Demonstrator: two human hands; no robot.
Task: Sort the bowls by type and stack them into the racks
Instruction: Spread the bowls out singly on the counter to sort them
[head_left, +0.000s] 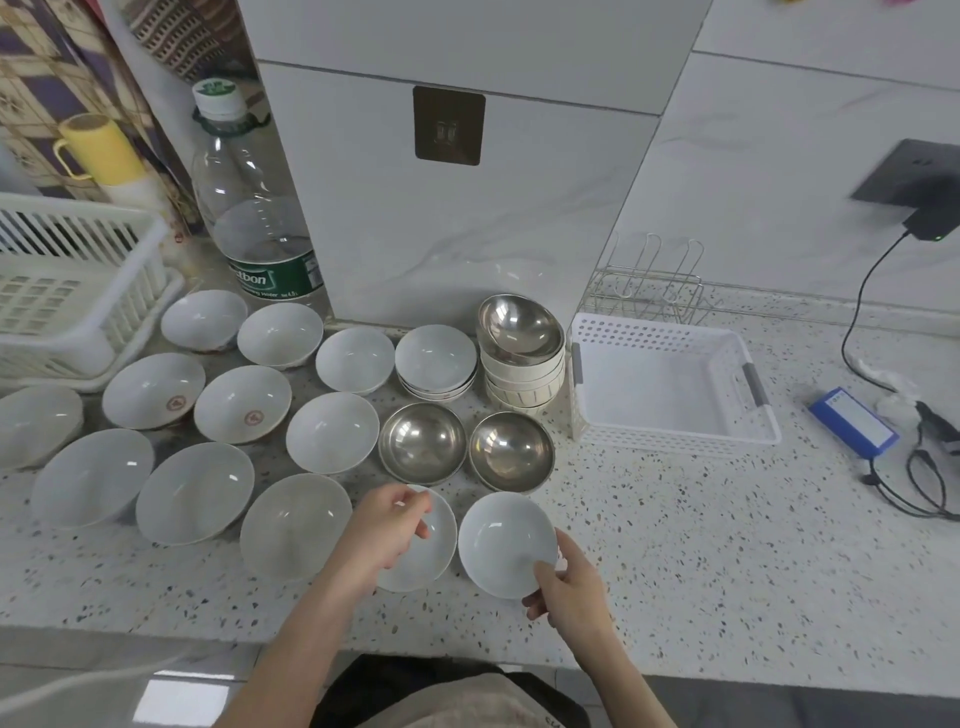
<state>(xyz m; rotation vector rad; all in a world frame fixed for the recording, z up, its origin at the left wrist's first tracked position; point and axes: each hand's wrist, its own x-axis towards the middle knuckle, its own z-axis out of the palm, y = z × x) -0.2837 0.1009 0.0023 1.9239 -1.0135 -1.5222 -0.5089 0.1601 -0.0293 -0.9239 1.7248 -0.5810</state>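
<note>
Several white bowls are spread over the speckled counter, among them a large one (293, 525) at the front. My left hand (387, 530) reaches over a small white bowl (434, 540), fingers curled at its far rim. My right hand (569, 584) pinches the near rim of another small white bowl (504, 540), thumb inside. Two steel bowls (422, 441) (511, 451) sit just behind. A third steel bowl (519, 322) tops a stack of ribbed bowls (522, 382). A short stack of white bowls (435, 361) stands beside it. The white perforated basket (670, 434) is on the right.
A white slatted rack (78, 291) stands at far left beside a big water bottle (254, 208). A wire rack (649, 291) sits behind the basket. A blue battery pack (852, 421), cables and a plugged charger (930, 221) lie at the right.
</note>
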